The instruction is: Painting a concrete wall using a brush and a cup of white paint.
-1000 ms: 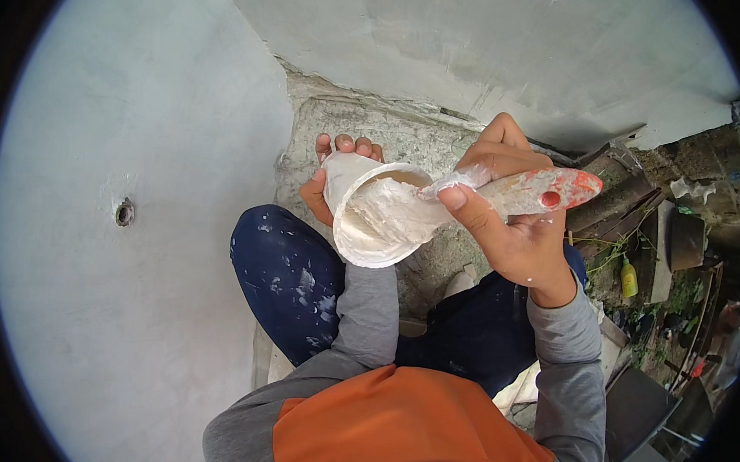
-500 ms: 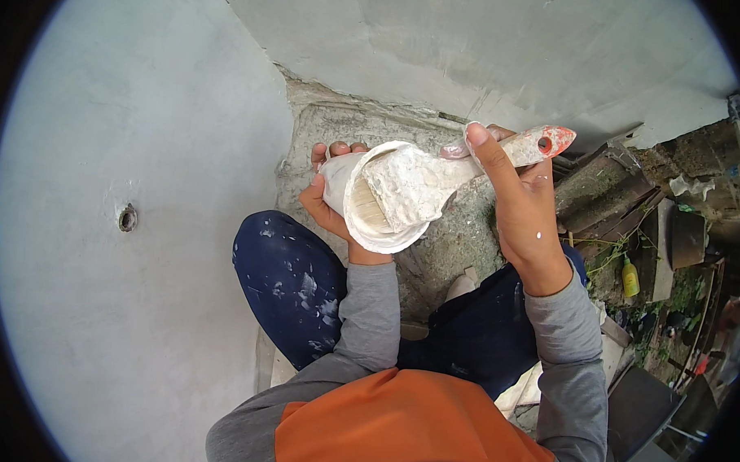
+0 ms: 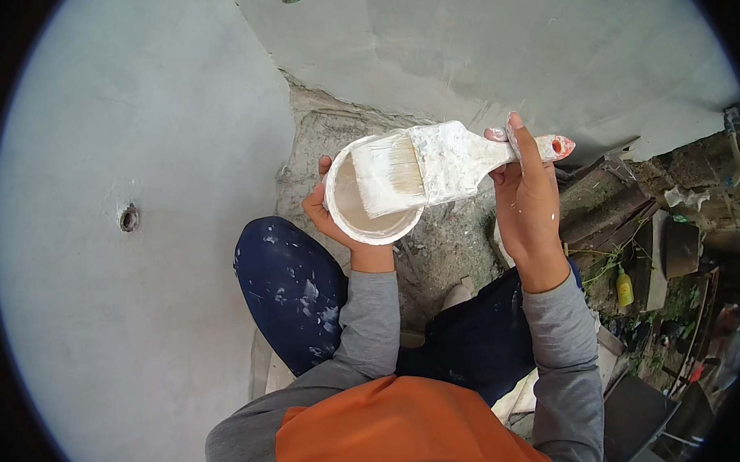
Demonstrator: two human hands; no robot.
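My left hand (image 3: 338,220) is wrapped round a round white paint cup (image 3: 332,199), whose mouth faces up toward me. Some of those fingers are hidden behind the cup. In my right hand (image 3: 527,200) is a wide paintbrush (image 3: 450,162), gripped by its handle, which ends in a red tip with a hole. Its bristles (image 3: 387,174), coated white at the ends, lie across the cup's mouth, over the rim. White paint crusts the brush's ferrule and handle. Specks of paint dot my right hand.
A pale grey wall (image 3: 139,321) with a small round hole (image 3: 129,218) rises on the left; another wall (image 3: 506,56) spans the far side. Rough concrete (image 3: 447,250) lies below. At right are boards (image 3: 603,202), plants and a yellow bottle (image 3: 625,287). My paint-spotted knee (image 3: 282,285) is near the cup.
The brush has come up out of the cup, so its bristles now show over the mouth. My right hand has turned, and the cup has shifted slightly left and tipped more toward view.
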